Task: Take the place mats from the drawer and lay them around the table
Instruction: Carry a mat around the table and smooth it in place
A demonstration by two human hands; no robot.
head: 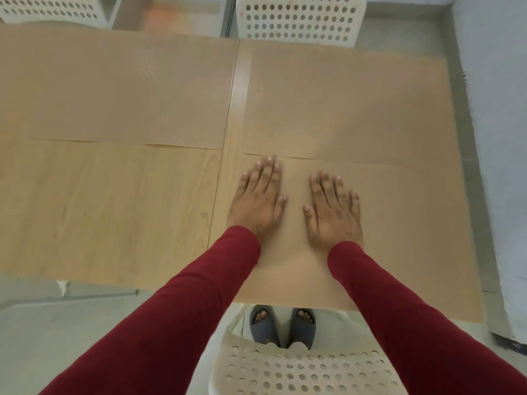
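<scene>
Head view, looking steeply down on a pale wood-grain tabletop [108,212]; three tan place mats laid on it; near-right mat [413,238] under both hands, its near edge overhanging the tabletop's front edge, its far edge overlapping or meeting the far-right mat [342,109]; far-left mat [122,89] across a narrow strip of bare wood from the far-right one, with a thin seam in the tabletop running between them; near-left quarter of the tabletop bare wood. Left hand [258,202] flat on the near-right mat, palm down, fingers straight and close together, fingertips reaching the mat's far edge; right hand [333,209] flat just beside it, palm down, fingers straight and slightly spread; both hands wide and holding nothing, only pressing on the mat. Dark red sleeves [176,317] covering both arms down to the wrists. White perforated chair [302,372] directly below, tucked against the tabletop's near edge; feet in grey slippers [282,326] visible between chair and tabletop; a second white perforated chair [299,19] beyond the far edge at the right, part of a third [51,8] at the far left; grey floor [42,332] at lower left and a pale wall [496,109] along the right side; no drawer in view.
</scene>
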